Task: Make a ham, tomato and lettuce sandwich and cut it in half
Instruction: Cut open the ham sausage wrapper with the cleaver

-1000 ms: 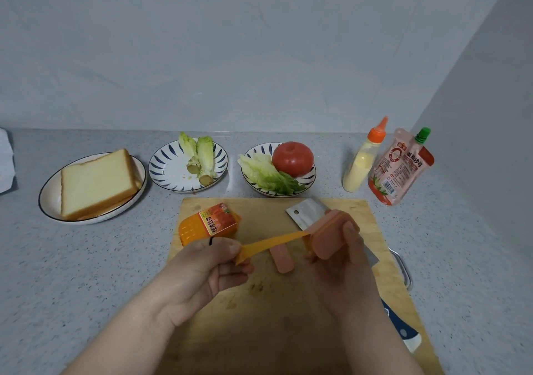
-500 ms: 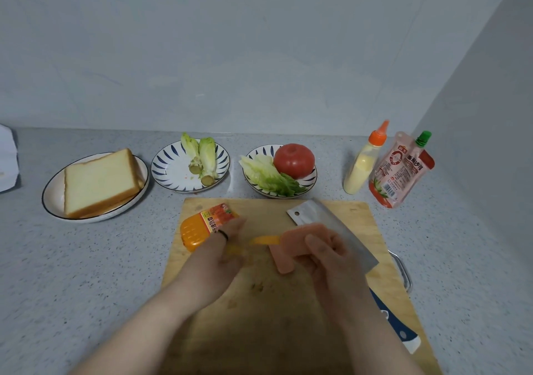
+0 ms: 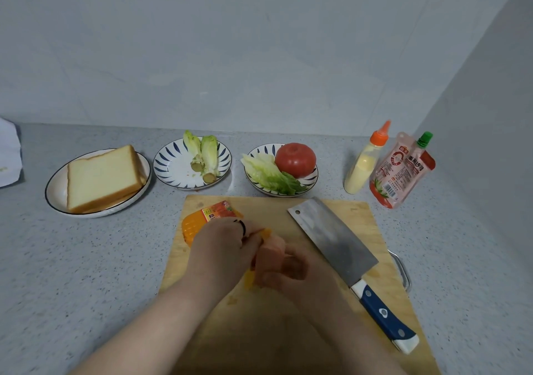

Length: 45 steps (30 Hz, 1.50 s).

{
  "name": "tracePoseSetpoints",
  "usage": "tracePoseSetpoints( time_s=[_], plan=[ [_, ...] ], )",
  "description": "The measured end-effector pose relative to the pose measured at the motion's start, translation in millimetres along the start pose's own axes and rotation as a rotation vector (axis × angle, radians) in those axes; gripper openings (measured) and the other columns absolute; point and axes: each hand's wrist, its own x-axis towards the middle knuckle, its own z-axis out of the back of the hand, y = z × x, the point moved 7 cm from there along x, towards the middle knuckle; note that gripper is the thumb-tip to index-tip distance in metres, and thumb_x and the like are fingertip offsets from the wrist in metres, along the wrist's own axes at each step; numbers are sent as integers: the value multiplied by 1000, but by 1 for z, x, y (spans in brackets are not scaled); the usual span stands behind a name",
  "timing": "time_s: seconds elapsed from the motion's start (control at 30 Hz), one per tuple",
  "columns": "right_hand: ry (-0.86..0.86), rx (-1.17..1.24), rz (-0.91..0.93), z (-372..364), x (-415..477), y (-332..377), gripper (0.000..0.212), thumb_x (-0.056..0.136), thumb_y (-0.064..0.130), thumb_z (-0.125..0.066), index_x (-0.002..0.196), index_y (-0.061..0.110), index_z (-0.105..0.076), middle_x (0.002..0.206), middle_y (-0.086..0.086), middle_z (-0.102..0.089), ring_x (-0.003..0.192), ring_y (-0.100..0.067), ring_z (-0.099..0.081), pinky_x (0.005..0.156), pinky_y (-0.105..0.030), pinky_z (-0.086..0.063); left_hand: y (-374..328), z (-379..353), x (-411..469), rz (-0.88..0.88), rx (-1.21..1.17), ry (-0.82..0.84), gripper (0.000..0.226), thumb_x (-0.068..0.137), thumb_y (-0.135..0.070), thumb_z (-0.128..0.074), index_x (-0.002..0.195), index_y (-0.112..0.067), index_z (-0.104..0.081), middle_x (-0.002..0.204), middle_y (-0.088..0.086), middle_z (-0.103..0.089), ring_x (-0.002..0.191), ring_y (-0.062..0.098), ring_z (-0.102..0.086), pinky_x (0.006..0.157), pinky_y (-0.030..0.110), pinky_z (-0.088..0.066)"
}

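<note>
Over the wooden cutting board [image 3: 372, 230], my right hand [image 3: 291, 271] grips a pink ham piece [image 3: 269, 249]. My left hand [image 3: 222, 250] pinches the orange casing strip [image 3: 265, 232] at the ham's top. The rest of the wrapped ham [image 3: 202, 220] lies on the board behind my left hand. A cleaver [image 3: 337, 245] with a blue handle rests on the board's right side. Bread slices [image 3: 101, 178] sit on a white plate at the left. A tomato [image 3: 295, 158] and lettuce leaves [image 3: 268, 174] share a patterned bowl.
A patterned plate [image 3: 173, 167] holds lettuce stumps [image 3: 203, 155]. A yellow sauce bottle [image 3: 366, 158] and a red ketchup pouch [image 3: 401, 170] stand at the right, near the side wall. White paper [image 3: 8, 152] lies at the far left.
My hands have come together and lowered toward the board. The long casing strip stretched between them a second ago is now short and bunched at the ham. The ham has dropped from a raised position.
</note>
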Motion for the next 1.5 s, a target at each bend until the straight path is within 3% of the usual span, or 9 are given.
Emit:
tracePoseSetpoints(
  time_s=[0.13, 0.27, 0.43, 0.57, 0.73, 0.93, 1.17, 1.37, 1.5],
  plan=[
    [12, 241, 45, -5, -1, 4, 28, 78, 5, -63, 82, 32, -68, 88, 10, -71, 79, 6, -63, 65, -7, -47, 0, 1, -5, 121, -260, -21, 16, 82, -14, -62, 88, -25, -72, 60, -24, -62, 68, -3, -60, 60, 6, -42],
    [67, 581, -55, -11, 1, -11, 16, 68, 20, -65, 73, 30, -75, 81, 7, -74, 84, -14, -66, 85, -34, -51, 7, -7, -14, 242, -491, -20, 23, 81, -6, -62, 76, -27, -71, 51, -38, -56, 64, -19, -55, 58, -3, -37],
    [-89, 1095, -164, 6, 6, -28, 30, 63, 26, -58, 89, 11, -65, 78, -8, -74, 71, -19, -71, 57, -28, -57, 16, -18, -33, 248, -360, 46, 47, 82, -6, -61, 56, -46, -59, 50, -34, -57, 66, -17, -56, 59, -2, -38],
    [-242, 276, -121, 39, 10, -24, 11, 76, 27, -65, 83, 32, -59, 85, 11, -63, 80, -5, -59, 67, -23, -43, 39, -29, -38, 351, -266, 140, 14, 84, -21, -61, 82, -29, -72, 57, -28, -56, 61, -10, -54, 58, 0, -39],
    [-157, -444, 100, 9, 16, -4, 11, 84, 49, -52, 86, 38, -52, 77, 21, -50, 70, 7, -47, 59, -5, -37, 64, -17, -34, 454, -304, 118, 22, 80, -16, -65, 61, -27, -67, 55, -10, -64, 54, -1, -54, 54, 9, -43],
    [-58, -912, 169, -29, 34, -12, 37, 91, 41, -41, 121, 21, -46, 133, 3, -44, 121, -15, -41, 102, -28, -30, 89, 1, -33, 599, -423, 10, 19, 76, -12, -71, 85, -24, -61, 57, -5, -66, 62, 3, -61, 58, 15, -39],
    [-71, -972, 152, -31, 33, -4, 44, 90, 50, -39, 124, 22, -42, 131, 3, -43, 122, -17, -36, 104, -30, -26, 92, 6, -27, 588, -419, -46, 24, 74, -10, -72, 74, -20, -50, 66, 11, -68, 57, 11, -59, 54, 19, -39],
    [98, -75, -145, -45, 23, 8, 25, 82, 44, -58, 90, 21, -61, 91, 11, -52, 71, 6, -54, 60, -4, -42, 76, 0, -11, 490, -456, -33, 18, 75, -11, -70, 64, -21, -60, 48, -6, -59, 46, -3, -54, 49, 2, -38],
    [140, 49, -200, -50, 25, 8, 11, 83, 24, -64, 74, 17, -64, 66, 9, -55, 49, 2, -51, 47, -9, -38, 64, -12, -5, 411, -466, 43, 26, 81, -9, -64, 64, -28, -59, 54, -16, -60, 54, -16, -54, 51, -1, -37]
  ],
)
